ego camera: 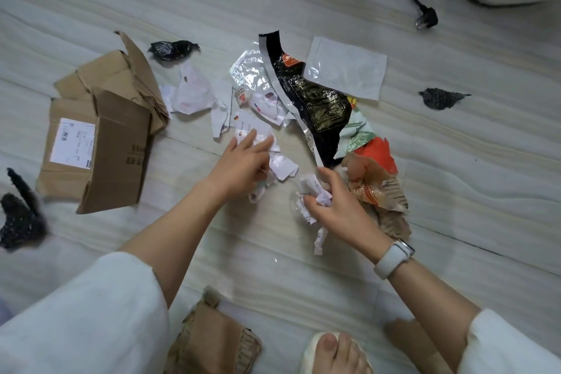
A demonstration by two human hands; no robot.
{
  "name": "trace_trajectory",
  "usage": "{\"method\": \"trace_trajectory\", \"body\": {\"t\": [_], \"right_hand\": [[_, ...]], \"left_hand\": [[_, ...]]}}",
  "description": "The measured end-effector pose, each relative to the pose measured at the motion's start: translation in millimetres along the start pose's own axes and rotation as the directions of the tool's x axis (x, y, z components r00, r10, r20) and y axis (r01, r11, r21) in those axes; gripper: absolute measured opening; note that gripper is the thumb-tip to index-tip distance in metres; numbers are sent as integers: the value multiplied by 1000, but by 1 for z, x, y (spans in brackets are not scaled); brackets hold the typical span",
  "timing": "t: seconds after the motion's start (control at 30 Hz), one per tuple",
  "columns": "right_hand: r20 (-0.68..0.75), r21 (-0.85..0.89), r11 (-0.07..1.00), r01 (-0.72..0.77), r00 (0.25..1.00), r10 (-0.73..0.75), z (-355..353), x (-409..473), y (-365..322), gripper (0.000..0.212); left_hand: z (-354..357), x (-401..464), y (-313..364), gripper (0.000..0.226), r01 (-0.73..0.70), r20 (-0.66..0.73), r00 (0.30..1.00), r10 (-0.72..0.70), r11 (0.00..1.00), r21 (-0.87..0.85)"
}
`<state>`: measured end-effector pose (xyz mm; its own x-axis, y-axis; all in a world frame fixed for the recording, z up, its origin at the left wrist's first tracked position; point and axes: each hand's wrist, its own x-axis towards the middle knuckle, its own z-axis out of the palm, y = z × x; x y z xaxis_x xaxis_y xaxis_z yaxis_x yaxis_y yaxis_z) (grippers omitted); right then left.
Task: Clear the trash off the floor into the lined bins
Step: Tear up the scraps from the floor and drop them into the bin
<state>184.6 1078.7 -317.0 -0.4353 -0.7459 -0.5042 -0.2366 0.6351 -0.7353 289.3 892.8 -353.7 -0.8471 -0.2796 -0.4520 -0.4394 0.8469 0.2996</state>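
Trash lies scattered over the pale floor in the head view. My left hand (pixel 246 158) reaches onto a heap of white paper scraps (pixel 258 130), its fingers laid over them and papers bunched under the palm. My right hand (pixel 331 203) grips a crumpled wad of white paper (pixel 312 191). A long black foil wrapper (pixel 315 100) lies beyond the hands, a white pouch (pixel 346 67) beside it, and a brown and orange snack wrapper (pixel 376 182) sits right of my right hand. No bin is in view.
A torn cardboard box (pixel 100 143) lies at the left. Black crumpled bits sit at the far left (pixel 21 215), upper middle (pixel 173 50) and right (pixel 440 98). A black power plug (pixel 426 20) lies at the top right. A brown slipper (pixel 212 340) and my bare foot (pixel 337 352) are at the bottom.
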Motion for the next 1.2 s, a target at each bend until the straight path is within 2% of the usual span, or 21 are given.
{"method": "trace_trajectory", "body": {"t": [0.07,0.13,0.17,0.27,0.37,0.47,0.63,0.77,0.83,0.93,1.13,1.2], "right_hand": [[-32,-45,994,-95,995,94,1,5,5,28],[-5,-190,977,-100,995,101,2,4,9,11],[21,-237,968,-86,995,94,4,2,11,12],[-7,-366,930,-25,1000,24,13,-3,18,39],[-72,-541,841,-11,997,-34,23,-3,18,39],[-105,-518,855,-6,993,-57,29,-2,16,36],[-108,-540,841,-15,993,-51,37,1,11,34],[-69,-560,826,59,991,-118,36,6,7,33],[2,-619,779,102,992,-128,33,10,8,34],[58,-654,743,143,989,-139,28,16,7,34],[-21,-601,784,155,978,-208,33,11,15,25],[-49,-567,810,152,975,-217,36,7,19,26]], "left_hand": [[10,-9,5,8,-63,-61,996,69,994,87],[19,-16,7,18,-158,-188,964,191,971,178],[20,-18,7,25,-183,-202,952,228,958,220],[19,-17,10,34,-197,-213,939,268,931,306],[20,-14,11,30,-264,-236,907,350,907,328],[25,-14,12,32,-274,-260,900,349,919,284],[20,-18,16,32,-231,-215,938,271,954,191],[14,-18,18,23,-205,-181,957,228,969,137],[16,-18,19,21,-203,-203,952,230,969,143],[22,-20,18,32,-185,-233,945,229,963,196],[24,-21,18,39,-168,-289,923,254,941,292],[25,-20,19,50,-132,-342,906,249,934,332]]}}
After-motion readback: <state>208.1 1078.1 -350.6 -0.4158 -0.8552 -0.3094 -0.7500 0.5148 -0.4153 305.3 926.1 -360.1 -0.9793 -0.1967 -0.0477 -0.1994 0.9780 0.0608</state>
